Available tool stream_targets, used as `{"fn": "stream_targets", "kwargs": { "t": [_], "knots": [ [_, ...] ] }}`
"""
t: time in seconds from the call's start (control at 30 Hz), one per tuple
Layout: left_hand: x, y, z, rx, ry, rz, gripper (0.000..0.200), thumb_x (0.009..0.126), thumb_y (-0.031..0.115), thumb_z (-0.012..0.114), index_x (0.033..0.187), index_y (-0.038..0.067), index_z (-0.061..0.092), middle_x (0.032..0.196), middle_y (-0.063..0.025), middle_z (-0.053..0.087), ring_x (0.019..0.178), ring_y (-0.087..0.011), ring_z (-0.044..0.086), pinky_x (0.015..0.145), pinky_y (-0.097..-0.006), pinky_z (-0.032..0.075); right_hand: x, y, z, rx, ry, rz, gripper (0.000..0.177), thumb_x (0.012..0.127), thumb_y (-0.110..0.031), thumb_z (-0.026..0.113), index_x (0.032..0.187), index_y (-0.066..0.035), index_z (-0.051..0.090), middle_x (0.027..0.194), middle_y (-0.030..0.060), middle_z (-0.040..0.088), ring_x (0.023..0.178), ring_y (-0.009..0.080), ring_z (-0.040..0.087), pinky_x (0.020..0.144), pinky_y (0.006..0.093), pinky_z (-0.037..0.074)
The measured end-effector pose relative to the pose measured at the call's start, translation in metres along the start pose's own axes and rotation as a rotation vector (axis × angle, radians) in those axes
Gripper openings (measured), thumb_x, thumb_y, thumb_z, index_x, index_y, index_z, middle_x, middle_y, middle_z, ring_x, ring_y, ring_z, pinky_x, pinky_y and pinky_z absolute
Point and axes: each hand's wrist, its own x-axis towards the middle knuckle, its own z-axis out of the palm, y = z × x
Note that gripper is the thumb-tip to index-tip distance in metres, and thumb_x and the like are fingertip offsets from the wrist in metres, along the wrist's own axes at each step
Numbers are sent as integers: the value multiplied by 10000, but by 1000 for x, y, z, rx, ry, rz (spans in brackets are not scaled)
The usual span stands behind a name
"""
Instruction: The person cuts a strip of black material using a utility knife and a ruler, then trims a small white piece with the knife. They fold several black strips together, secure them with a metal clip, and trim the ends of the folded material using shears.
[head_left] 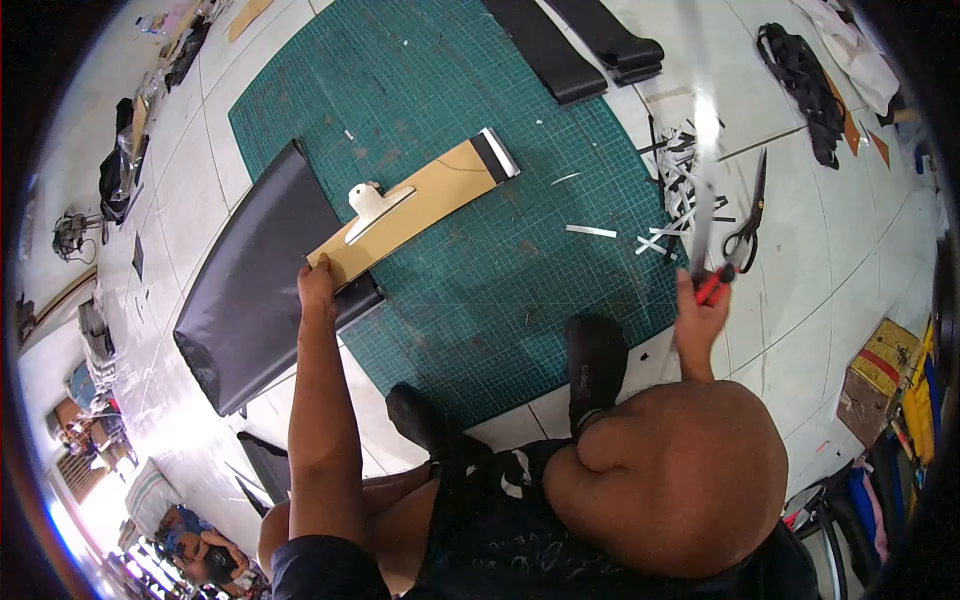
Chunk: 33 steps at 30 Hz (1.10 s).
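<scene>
Two bare hands, one cutting mat (480,290) on tiled floor. Left hand (317,285): fingers pinching the near end of the tan board (440,190), thumb on top; board lies slantwise over the mat, near end by the black sheet (250,280), metal clip (372,210) on it. Right hand (702,318): fingers closed round a red-and-black handle (712,285) at the mat's edge; long pale strip above it blurred, kind unclear. Scissors (757,215) just beyond; offcuts (680,190) heaped beside.

Good practice, my judgement: press the board flat near its middle, not only at one end, lest it swivel; keep fingertips back from its edges; bring the handle in low, clear of the clip and loose offcuts.
</scene>
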Motion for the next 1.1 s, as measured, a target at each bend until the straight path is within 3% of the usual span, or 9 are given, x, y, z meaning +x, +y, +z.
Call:
{"fn": "stream_targets", "kwargs": {
  "t": [0.23,0.43,0.47,0.53,0.63,0.77,0.83,1.0,1.1],
  "knots": [
    [8,-3,18,-85,-84,20,360,958,207,603,1192,-62,553,1066,-138,648,938,-231,633,837,-363,508,-13,-30,60,-39,-238,80,312,863,-162,738,1058,-24,538,849,11,553,743,93,493,675,278,447],
    [21,-10,18,147,35,193,457,918,242,647,1227,-79,541,1101,-169,654,951,-252,647,843,-375,516,-18,-40,78,-46,-435,168,309,866,-162,720,1074,-33,532,831,35,558,717,114,513,652,302,448],
    [18,-8,18,259,124,215,464,903,250,661,1220,-70,551,1113,-179,650,973,-273,639,861,-384,506,-20,-28,84,-14,-433,57,303,876,-182,703,1078,-34,532,818,50,562,710,138,541,659,324,468],
    [8,0,22,481,301,259,477,872,266,690,1206,-54,572,1137,-197,641,1016,-315,623,897,-403,488,-21,-34,93,-74,-501,43,303,882,-195,692,1079,-32,530,819,65,573,723,166,567,671,350,479],
    [-21,15,40,692,490,601,481,827,266,724,1179,-37,596,1157,-222,617,1091,-371,569,957,-433,448,-20,-29,117,-66,-557,-9,330,878,-222,684,1081,-18,523,850,116,606,777,230,627,692,391,490],
    [-78,61,103,600,55,970,441,857,197,710,1218,-19,579,1217,-214,585,1115,-352,567,972,-435,439,-13,-35,153,-62,-627,-57,348,875,-227,677,1087,-8,510,882,185,628,794,330,652,710,434,499],
    [-97,74,138,507,-285,1070,423,862,170,691,1229,-4,573,1245,-212,572,1141,-361,559,986,-440,437,-12,-27,172,-78,-629,-113,345,877,-228,675,1084,-8,508,880,202,627,786,370,649,708,451,499],
    [-121,81,192,732,-413,1161,415,860,170,680,1233,21,578,1283,-207,555,1183,-388,537,1042,-444,428,-6,-57,169,-200,-738,-60,369,866,-242,690,1083,-6,507,915,224,618,868,400,644,753,478,493],
    [-124,83,194,848,-375,1152,428,862,184,684,1246,30,575,1283,-197,555,1194,-375,535,1038,-441,441,-4,-52,148,-262,-728,-43,399,848,-249,714,1092,-10,507,961,231,612,918,401,635,776,483,494]
  ]
}}
